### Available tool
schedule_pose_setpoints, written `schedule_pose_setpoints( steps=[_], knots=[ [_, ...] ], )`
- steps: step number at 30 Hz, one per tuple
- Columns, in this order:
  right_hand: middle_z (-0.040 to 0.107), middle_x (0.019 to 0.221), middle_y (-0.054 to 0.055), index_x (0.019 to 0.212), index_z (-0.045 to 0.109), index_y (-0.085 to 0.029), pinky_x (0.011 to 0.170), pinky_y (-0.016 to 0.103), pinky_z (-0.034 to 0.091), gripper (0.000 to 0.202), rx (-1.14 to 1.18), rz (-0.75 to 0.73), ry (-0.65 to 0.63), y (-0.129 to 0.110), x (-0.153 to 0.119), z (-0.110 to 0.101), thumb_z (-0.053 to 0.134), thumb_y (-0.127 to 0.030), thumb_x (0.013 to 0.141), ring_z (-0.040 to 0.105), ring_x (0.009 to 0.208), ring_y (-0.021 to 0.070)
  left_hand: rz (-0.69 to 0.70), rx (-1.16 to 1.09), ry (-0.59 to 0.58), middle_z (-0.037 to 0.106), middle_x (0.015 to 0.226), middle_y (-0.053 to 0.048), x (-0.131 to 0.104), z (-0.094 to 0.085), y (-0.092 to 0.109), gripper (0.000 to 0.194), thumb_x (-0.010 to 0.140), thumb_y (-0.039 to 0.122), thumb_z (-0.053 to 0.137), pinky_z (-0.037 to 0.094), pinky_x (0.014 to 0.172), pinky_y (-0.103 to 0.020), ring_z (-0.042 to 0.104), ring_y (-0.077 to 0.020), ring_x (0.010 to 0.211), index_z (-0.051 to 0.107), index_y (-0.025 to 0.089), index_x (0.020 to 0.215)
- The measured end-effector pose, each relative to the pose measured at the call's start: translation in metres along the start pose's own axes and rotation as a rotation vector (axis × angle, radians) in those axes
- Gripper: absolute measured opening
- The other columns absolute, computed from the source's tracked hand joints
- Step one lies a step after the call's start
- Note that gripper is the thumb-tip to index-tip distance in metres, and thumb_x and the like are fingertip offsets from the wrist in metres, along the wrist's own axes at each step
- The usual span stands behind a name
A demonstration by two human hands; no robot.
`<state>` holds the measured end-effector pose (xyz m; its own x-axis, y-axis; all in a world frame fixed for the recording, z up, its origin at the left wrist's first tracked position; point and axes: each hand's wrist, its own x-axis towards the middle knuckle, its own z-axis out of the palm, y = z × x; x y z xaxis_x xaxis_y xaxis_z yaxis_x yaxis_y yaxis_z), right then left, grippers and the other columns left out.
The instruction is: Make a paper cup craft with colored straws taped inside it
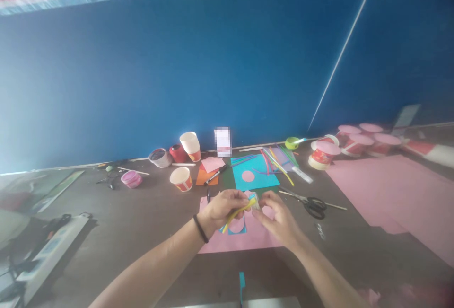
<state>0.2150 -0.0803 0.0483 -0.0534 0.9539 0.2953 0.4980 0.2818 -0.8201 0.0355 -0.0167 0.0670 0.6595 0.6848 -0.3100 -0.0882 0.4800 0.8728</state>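
Over the pink paper (255,244), my left hand (225,206) pinches a yellow pipe cleaner (232,219) that slants down to the left. At its upper end, between my hands, is a small clear-and-blue item (254,200), perhaps a roll of tape; blur hides its exact kind. My right hand (278,215) is curled around that item's right side, thumb and fingertips at its edge. Below my left fingers a pink paper circle (237,225) lies on a blue piece, partly covered by the pipe cleaner.
Behind lies a turquoise sheet (243,185) with coloured pipe cleaners (273,161). Black scissors (315,207) are at right, near pink-topped cups (321,154) and large pink sheets (376,189). Paper cups (181,179) stand at back left. A power strip (53,251) sits far left. A blue partition (213,62) closes the back.
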Motion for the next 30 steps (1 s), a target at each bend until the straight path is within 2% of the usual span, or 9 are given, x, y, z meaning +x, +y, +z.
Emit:
schedule_pose_setpoints(
  steps=[7,11,15,18,20,23,26,28,30],
  knots=[
    [0.054,0.084,0.003,0.082,0.061,-0.022,0.08,0.033,0.043,0.013,-0.066,-0.006,-0.022,0.0,0.004,0.001,0.063,-0.034,0.078,0.054,0.087,0.0211,-0.094,-0.064,-0.057,0.058,0.063,-0.001,-0.004,-0.004,-0.003,0.025,0.065,0.028,0.073,0.031,0.043,-0.018,0.048,-0.0049,0.043,0.055,0.012,0.072],
    [0.055,0.085,0.003,0.083,0.06,-0.022,0.079,0.033,0.044,0.013,-0.042,-0.002,-0.028,-0.007,0.002,-0.001,0.064,-0.033,0.077,0.055,0.086,0.0208,-0.071,-0.056,-0.04,0.059,0.065,-0.001,-0.006,-0.006,0.0,0.026,0.067,0.029,0.072,0.033,0.044,-0.018,0.049,-0.0049,0.044,0.055,0.012,0.076],
    [0.056,0.104,0.007,0.105,0.053,-0.023,0.085,0.034,0.044,0.027,0.03,-0.02,0.068,-0.014,0.001,-0.006,0.059,-0.031,0.08,0.054,0.097,0.022,-0.011,0.069,0.004,0.062,0.068,-0.002,-0.008,-0.005,0.002,0.027,0.069,0.032,0.07,0.038,0.048,-0.02,0.051,-0.0066,0.046,0.054,0.013,0.08],
    [0.052,0.116,0.008,0.113,0.053,-0.025,0.092,0.036,0.041,0.029,0.045,-0.088,-0.009,-0.017,0.004,-0.008,0.053,-0.027,0.084,0.048,0.11,0.0227,-0.001,0.262,0.032,0.061,0.064,-0.002,-0.009,-0.002,0.003,0.029,0.069,0.036,0.069,0.04,0.048,-0.021,0.054,-0.0093,0.047,0.054,0.014,0.08],
    [0.053,0.113,0.007,0.106,0.058,-0.024,0.091,0.035,0.042,0.024,0.045,-0.097,-0.091,-0.018,0.008,-0.008,0.054,-0.026,0.082,0.049,0.11,0.0225,0.006,0.391,0.048,0.06,0.063,-0.002,-0.009,0.0,0.005,0.03,0.07,0.039,0.068,0.042,0.048,-0.022,0.055,-0.0108,0.049,0.054,0.014,0.081],
    [0.056,0.104,0.007,0.091,0.061,-0.022,0.088,0.034,0.042,0.013,0.058,-0.043,-0.127,-0.017,0.011,-0.007,0.057,-0.027,0.08,0.051,0.104,0.0223,0.034,0.569,0.044,0.062,0.07,-0.003,-0.012,0.005,0.012,0.029,0.072,0.038,0.065,0.045,0.052,-0.025,0.058,-0.0123,0.053,0.055,0.015,0.087],
    [0.058,0.096,0.005,0.077,0.06,-0.02,0.085,0.034,0.042,0.012,0.113,0.017,-0.118,-0.013,0.012,-0.005,0.059,-0.032,0.079,0.054,0.095,0.0216,0.2,0.893,0.062,0.064,0.084,-0.004,-0.017,0.01,0.016,0.022,0.071,0.024,0.062,0.046,0.061,-0.026,0.062,-0.0164,0.07,0.058,0.019,0.093],
    [0.059,0.088,0.004,0.073,0.061,-0.02,0.08,0.033,0.042,0.015,0.181,0.093,-0.102,-0.01,0.013,-0.004,0.061,-0.034,0.076,0.055,0.087,0.0208,0.322,1.148,0.103,0.065,0.093,-0.003,-0.02,0.014,0.016,0.031,0.07,0.014,0.056,0.046,0.067,-0.027,0.062,-0.019,0.081,0.057,0.023,0.1],
    [0.06,0.078,0.002,0.072,0.062,-0.019,0.073,0.031,0.042,0.017,0.248,0.18,-0.09,-0.007,0.014,-0.002,0.062,-0.036,0.075,0.056,0.079,0.0196,0.405,1.392,0.143,0.065,0.097,-0.004,-0.023,0.017,0.013,0.041,0.071,0.01,0.051,0.045,0.069,-0.029,0.062,-0.0212,0.084,0.054,0.024,0.109]
  ],
)
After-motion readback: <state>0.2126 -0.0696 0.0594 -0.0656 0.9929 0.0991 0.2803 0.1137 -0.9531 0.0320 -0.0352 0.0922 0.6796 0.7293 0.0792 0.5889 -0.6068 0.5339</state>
